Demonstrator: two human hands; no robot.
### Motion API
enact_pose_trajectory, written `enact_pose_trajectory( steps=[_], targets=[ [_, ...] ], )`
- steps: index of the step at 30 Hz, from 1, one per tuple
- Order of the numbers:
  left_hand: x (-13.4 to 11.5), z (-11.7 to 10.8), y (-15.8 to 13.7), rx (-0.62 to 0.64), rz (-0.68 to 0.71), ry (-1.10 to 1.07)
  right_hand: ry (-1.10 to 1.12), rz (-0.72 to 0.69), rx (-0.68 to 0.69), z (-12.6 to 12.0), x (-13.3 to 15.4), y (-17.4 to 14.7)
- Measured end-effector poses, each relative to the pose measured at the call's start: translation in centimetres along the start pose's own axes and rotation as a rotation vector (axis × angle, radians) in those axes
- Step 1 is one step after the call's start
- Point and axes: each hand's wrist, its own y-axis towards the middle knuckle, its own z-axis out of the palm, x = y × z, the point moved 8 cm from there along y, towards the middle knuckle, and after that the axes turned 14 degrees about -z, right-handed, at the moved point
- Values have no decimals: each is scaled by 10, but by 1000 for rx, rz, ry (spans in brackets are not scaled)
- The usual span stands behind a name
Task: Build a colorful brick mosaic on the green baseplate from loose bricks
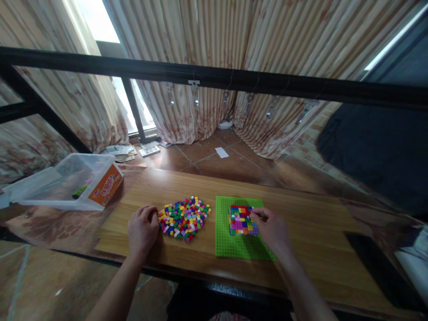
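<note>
A loose pile of small multicoloured toy bricks (183, 219) lies on the wooden board. At its left edge rests my left hand (143, 231), fingers curled together; whatever they may hold is hidden. To the right, a green studded baseplate (223, 243) carries a block built of bricks (240, 220) in red, yellow, pink, blue and other colours. My right hand (272, 228) is at the block's upper right side, thumb and fingers pinched together against it. Its fingertips cover that corner, so a brick between them cannot be made out.
A clear plastic box (75, 178) with an orange label stands at the left, with a few coloured pieces inside. A dark flat object (377, 263) lies at the board's right end. Beyond the wooden board (310, 232), a black rail (214, 76) crosses before striped curtains (220, 35).
</note>
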Motion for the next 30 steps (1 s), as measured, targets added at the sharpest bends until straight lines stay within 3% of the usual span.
enact_pose_trajectory(
  steps=[5,15,20,24,30],
  targets=[
    [2,1,0,-6,-13,11,23,2,-59,0,1,-1],
    [1,0,-1,2,-26,-13,302,62,-154,5,-11,-12],
    [0,0,-1,0,-23,-10,308,74,-166,9,-18,-10],
    [0,0,-1,-4,-13,-10,395,176,-181,16,-35,-10],
    [4,3,-1,-10,-18,-3,707,354,-186,31,-46,-13]
  ],
)
